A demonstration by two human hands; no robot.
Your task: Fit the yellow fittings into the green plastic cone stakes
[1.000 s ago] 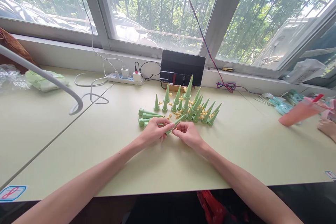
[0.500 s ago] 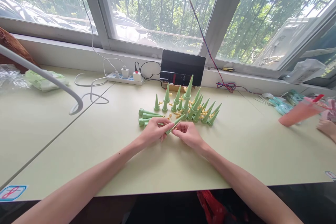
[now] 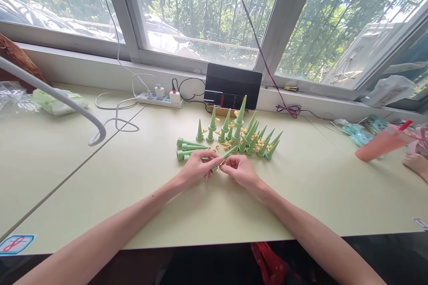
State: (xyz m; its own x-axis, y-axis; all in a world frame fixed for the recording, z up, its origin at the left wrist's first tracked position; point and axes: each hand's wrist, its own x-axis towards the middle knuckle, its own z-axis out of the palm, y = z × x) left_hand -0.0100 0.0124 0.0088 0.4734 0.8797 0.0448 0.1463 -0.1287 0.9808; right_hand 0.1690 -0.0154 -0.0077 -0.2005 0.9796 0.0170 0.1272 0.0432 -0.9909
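My left hand (image 3: pixel 198 167) is closed around a green plant-watering spike (image 3: pixel 228 153), its tip pointing up and to the right. At the spike's lower side, my right hand (image 3: pixel 241 171) pinches a small yellow valve (image 3: pixel 220 166), mostly covered by the fingertips. Several green spikes lie on their sides (image 3: pixel 192 147) just beyond my left hand. Behind both hands, a cluster of upright green spikes (image 3: pixel 249 136) stands on the table, some stacked, with yellow valves (image 3: pixel 261 141) on and among them.
At the back, a dark tablet (image 3: pixel 232 83) leans near a power strip (image 3: pixel 157 100) with cables. A grey curved tube (image 3: pixel 56 93) crosses the left side. To the right are a tilted pink drink cup (image 3: pixel 383 142), plastic bags (image 3: pixel 359 133) and another person's hand (image 3: pixel 416 162).
Hardly anything differs. My fingers have shifted very slightly on the spike and the valve; both hands stay in the same place.
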